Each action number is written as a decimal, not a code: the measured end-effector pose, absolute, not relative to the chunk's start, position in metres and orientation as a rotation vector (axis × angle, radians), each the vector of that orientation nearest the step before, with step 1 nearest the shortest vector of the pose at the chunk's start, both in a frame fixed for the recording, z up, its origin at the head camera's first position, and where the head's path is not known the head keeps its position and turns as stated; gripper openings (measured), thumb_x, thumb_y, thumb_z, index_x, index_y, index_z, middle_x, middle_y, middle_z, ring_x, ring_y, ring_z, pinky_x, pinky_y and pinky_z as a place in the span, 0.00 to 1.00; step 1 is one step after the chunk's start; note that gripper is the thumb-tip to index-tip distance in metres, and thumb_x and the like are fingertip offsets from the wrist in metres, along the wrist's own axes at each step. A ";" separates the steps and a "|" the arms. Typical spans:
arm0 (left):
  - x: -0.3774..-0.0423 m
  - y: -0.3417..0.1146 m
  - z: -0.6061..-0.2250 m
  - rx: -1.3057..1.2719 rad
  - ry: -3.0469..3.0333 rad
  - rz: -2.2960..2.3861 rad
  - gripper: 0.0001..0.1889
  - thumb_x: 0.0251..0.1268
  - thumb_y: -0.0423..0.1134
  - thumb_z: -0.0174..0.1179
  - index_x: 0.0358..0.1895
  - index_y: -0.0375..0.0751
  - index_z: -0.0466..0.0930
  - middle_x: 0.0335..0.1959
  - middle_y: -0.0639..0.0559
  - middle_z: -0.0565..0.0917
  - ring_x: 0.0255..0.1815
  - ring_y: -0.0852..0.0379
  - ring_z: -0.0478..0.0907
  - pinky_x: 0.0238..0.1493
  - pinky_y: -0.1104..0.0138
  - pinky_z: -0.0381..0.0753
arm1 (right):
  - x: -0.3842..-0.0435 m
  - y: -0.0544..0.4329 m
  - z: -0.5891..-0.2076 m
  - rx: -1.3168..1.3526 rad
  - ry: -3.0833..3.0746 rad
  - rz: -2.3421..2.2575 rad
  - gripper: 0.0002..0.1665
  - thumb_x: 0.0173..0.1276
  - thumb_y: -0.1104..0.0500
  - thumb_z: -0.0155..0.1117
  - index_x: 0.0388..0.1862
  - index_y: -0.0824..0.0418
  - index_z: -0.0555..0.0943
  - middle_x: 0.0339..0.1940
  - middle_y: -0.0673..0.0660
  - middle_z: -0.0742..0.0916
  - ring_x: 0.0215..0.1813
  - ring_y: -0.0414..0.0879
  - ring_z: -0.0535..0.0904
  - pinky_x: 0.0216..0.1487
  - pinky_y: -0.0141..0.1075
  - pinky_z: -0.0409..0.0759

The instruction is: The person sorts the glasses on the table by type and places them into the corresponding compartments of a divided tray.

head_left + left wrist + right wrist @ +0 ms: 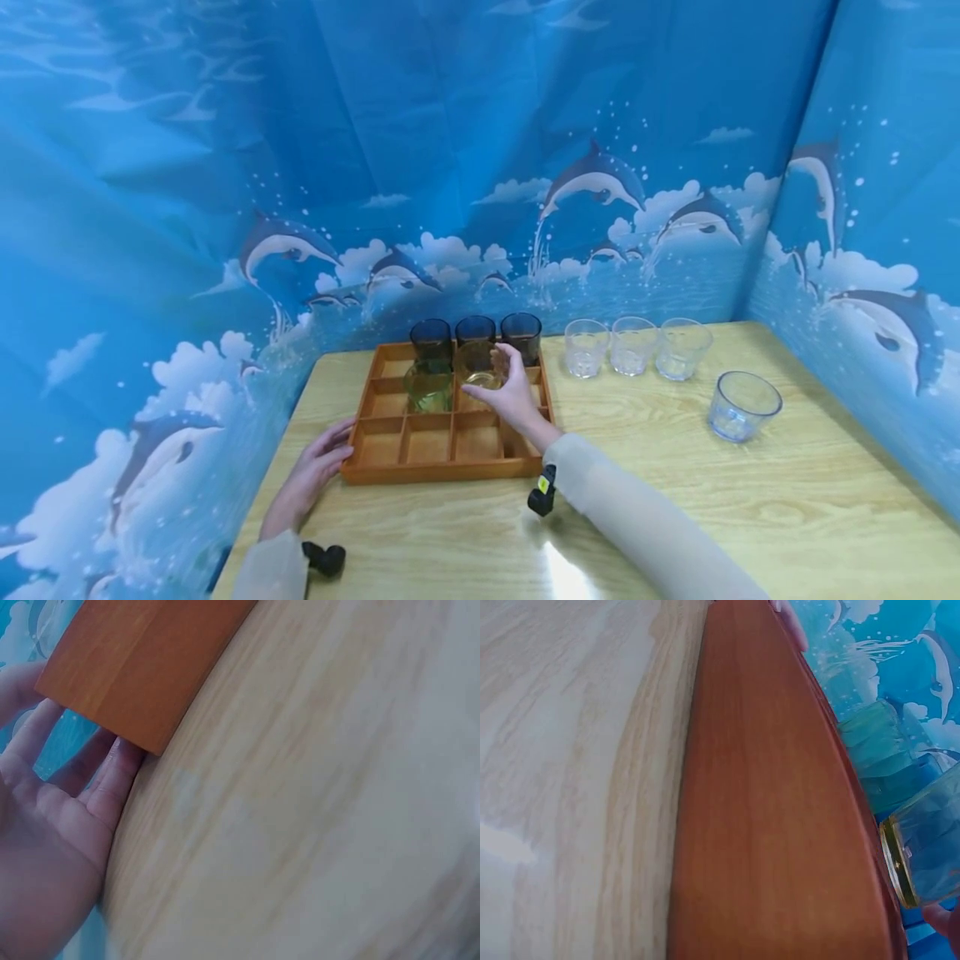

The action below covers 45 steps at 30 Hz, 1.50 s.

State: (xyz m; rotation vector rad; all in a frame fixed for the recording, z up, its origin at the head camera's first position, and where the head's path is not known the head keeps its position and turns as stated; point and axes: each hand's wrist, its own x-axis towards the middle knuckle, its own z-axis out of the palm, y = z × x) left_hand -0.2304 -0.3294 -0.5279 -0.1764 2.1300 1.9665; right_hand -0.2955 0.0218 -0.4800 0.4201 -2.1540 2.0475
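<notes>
1. Here, the right hand (517, 402) pinches the amber glass (476, 363) between fingers and thumb, roughly upright over the middle row of the tray (442, 473).
2. The green glass (429, 388) stands just left.
3. Farther off, the left hand (307, 473), fingers loosely extended, touches the tray's left end.

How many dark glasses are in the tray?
3, at the back of the tray: left dark glass, middle dark glass, partly behind the amber glass, right dark glass.

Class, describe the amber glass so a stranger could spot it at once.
Find the wooden tray on the table. Just right of its green glass is the amber glass. Unlike its neighbours, it is gripped by the right hand.
</notes>
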 end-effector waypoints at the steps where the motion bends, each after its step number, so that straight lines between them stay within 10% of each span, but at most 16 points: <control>1: -0.230 -0.329 -0.528 -0.171 2.133 1.971 0.32 0.65 0.42 0.56 0.71 0.48 0.56 0.71 0.44 0.54 0.69 0.47 0.52 0.66 0.49 0.52 | -0.293 0.021 -0.477 0.425 -2.156 2.055 0.50 0.51 0.59 0.75 0.68 0.63 0.56 0.64 0.63 0.68 0.65 0.56 0.63 0.63 0.50 0.63; 45: -0.228 -0.328 -0.529 -0.160 2.146 1.986 0.32 0.64 0.42 0.57 0.70 0.47 0.58 0.70 0.46 0.56 0.68 0.48 0.53 0.66 0.51 0.53 | -0.304 0.025 -0.504 0.309 -2.408 1.908 0.52 0.50 0.51 0.75 0.69 0.59 0.59 0.64 0.56 0.70 0.63 0.52 0.65 0.60 0.47 0.67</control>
